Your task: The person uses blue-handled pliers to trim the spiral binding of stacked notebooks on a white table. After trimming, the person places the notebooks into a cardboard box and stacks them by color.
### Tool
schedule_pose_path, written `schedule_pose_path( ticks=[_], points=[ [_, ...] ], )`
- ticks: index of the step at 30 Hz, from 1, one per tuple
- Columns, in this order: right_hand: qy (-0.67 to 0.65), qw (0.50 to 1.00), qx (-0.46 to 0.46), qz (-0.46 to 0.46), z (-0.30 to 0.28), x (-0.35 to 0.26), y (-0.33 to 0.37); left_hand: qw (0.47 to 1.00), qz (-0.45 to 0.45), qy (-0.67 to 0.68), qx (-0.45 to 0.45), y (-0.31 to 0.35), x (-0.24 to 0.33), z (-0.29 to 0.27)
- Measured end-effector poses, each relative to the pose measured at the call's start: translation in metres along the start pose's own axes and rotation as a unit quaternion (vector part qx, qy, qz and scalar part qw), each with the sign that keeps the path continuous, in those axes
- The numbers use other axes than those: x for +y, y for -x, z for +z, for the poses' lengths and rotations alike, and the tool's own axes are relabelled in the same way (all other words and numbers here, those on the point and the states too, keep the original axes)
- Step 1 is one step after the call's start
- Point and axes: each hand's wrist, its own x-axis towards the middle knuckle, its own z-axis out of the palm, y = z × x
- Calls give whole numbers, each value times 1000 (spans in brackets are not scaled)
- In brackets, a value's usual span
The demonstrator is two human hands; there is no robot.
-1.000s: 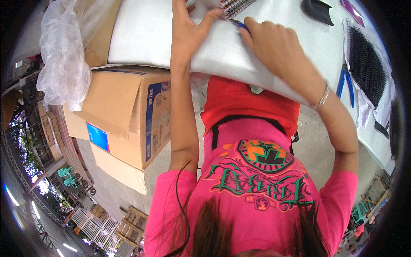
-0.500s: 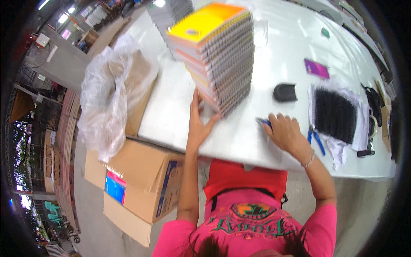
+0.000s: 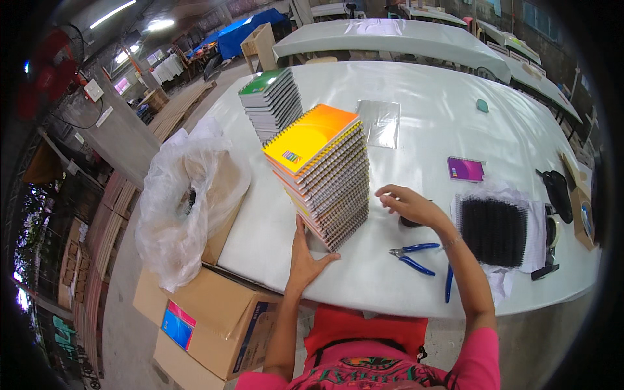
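A tall stack of spiral notebooks [image 3: 338, 195] stands upright on the white table, with a yellow-orange cover on top. My left hand [image 3: 305, 263] lies against the near lower corner of this stack, thumb and fingers spread around the corner. To the right of the stack, my right hand [image 3: 409, 205] hovers empty with its fingers loosely bent and apart. Blue-handled nippers [image 3: 416, 253] lie on the table below it. A small black object [image 3: 408, 223] is mostly hidden under the right hand.
Behind is a green-topped notebook stack [image 3: 270, 101]; a clear plastic sheet [image 3: 383, 123] lies nearby. On the right are a purple notebook [image 3: 465, 169], black spiral coils [image 3: 492, 231] and another blue handle [image 3: 449, 283]. A plastic-lined box [image 3: 224, 224] and a cardboard carton [image 3: 214, 325] stand left.
My right hand has let go of the blue-handled nippers and moved forward, nearer the stack. The left hand stays at the stack's base. The view has tilted up, showing more tables behind.
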Motion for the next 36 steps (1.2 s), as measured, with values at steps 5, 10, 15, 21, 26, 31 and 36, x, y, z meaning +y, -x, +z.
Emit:
schedule_pose_path(
  ticks=[5, 10, 15, 21, 26, 31, 36],
  points=[
    [-141, 985, -82, 60, 22, 31, -53, 999, 20, -27, -7, -3, 2, 2],
    [-79, 993, -89, 24, 40, 55, -68, 999, -1, -46, -25, -1, -3, -3],
    [-66, 995, -53, 57, 60, 23, -22, 998, -10, -55, -37, 2, -9, -3],
    [-337, 932, 109, 69, 112, 22, -13, 996, 37, -69, -39, 2, -8, 3],
    [-421, 888, 177, 54, 123, 19, -17, 996, 44, -70, -12, -9, -6, 17],
    [-466, 864, 186, 48, 116, 30, -32, 993, 40, -91, 60, -33, -5, 47],
    [-466, 876, 116, 47, 106, 27, -17, 990, 13, -102, 93, -68, -5, 70]
  ],
)
